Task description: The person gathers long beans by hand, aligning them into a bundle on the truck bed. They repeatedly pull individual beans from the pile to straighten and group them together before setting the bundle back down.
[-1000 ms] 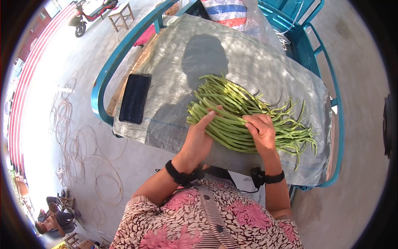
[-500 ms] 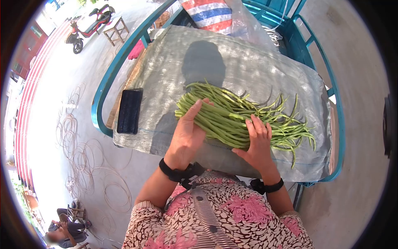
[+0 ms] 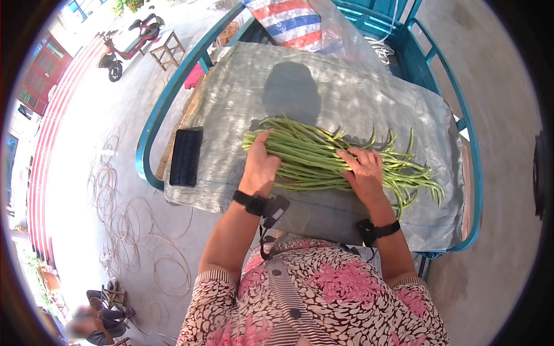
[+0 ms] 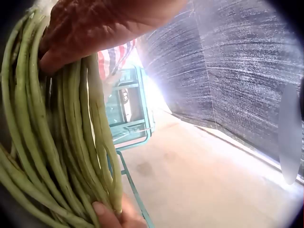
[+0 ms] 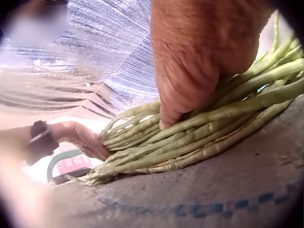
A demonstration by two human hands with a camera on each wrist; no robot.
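A thick bundle of long green beans [image 3: 311, 157] lies crosswise on a grey woven sheet [image 3: 358, 104], its blunt ends to the left and thin tips fanned out to the right. Near the blunt ends my left hand [image 3: 261, 168] grips the bundle; in the left wrist view that hand [image 4: 109, 23] lies across the beans [image 4: 71, 137]. My right hand [image 3: 367, 176] holds the bundle right of its middle, fingers bent over the beans. The right wrist view has this hand [image 5: 204, 57] pressed down among the beans [image 5: 190, 133], some fingers hidden behind them.
A black phone [image 3: 186, 157] lies on the sheet's left side. Blue metal rails [image 3: 151, 135] of a cart flank the sheet. A striped bag [image 3: 288, 26] stands behind. Coiled cable [image 3: 112, 202] lies on the ground, and a person [image 3: 104, 323] sits at lower left.
My left hand has turned over the bundle's blunt ends. My right hand loosened and spread over the beans, then bent its fingers round them again. The bundle now lies more level.
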